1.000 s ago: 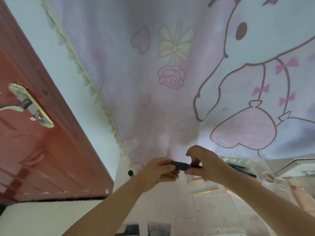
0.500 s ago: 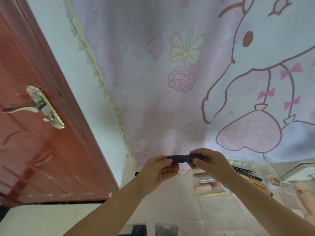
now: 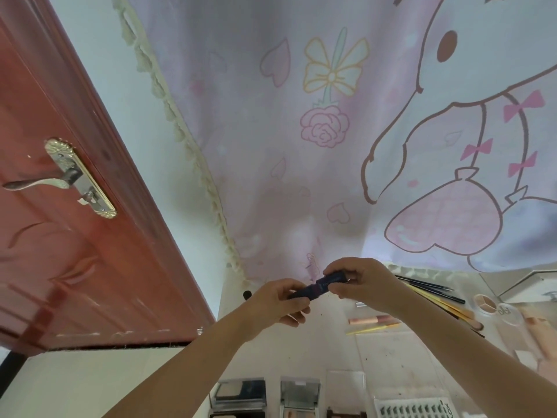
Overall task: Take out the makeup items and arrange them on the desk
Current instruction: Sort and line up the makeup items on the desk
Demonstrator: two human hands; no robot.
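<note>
A dark blue makeup tube [image 3: 320, 286] is held above the white desk [image 3: 325, 351], gripped at both ends. My left hand [image 3: 280, 303] pinches its lower left end and my right hand [image 3: 361, 282] pinches its upper right end, so the tube tilts up to the right. On the desk to the right lie a pink tube [image 3: 372, 320], a yellow pencil [image 3: 372, 329], thin black pencils [image 3: 428, 288] and brushes [image 3: 452, 312]. Near the front edge sit compact palettes [image 3: 239, 396] [image 3: 300, 393] and a tray of false lashes [image 3: 413, 410].
A red-brown door [image 3: 75, 236] with a brass handle [image 3: 69, 176] stands at the left. A cartoon-printed curtain [image 3: 331, 131] hangs behind the desk. A round powder compact [image 3: 485, 303] and a clear lid [image 3: 509, 312] lie at the far right.
Both hands have kept hold of the dark tube. Its right end has risen, so it now tilts instead of lying level. The view has shifted slightly down and left.
</note>
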